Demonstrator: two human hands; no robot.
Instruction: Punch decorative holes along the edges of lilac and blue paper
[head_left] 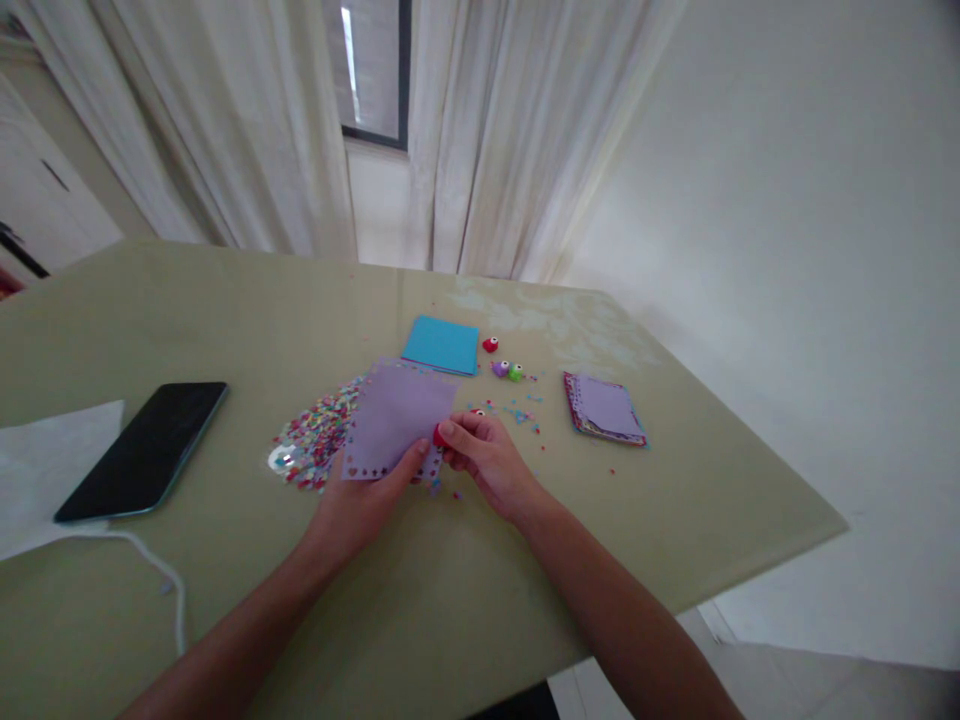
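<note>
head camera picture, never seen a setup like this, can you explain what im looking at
There's no machine here: these are a person's two bare hands, seen from a camera worn on their head, looking forward and down. The left hand holds a purple sheet with small cut-outs along its edges. The right hand pinches a small red object at the sheet's right edge. On the table lie a heap of confetti, a dark phone, blue paper and a paper stack.
</note>
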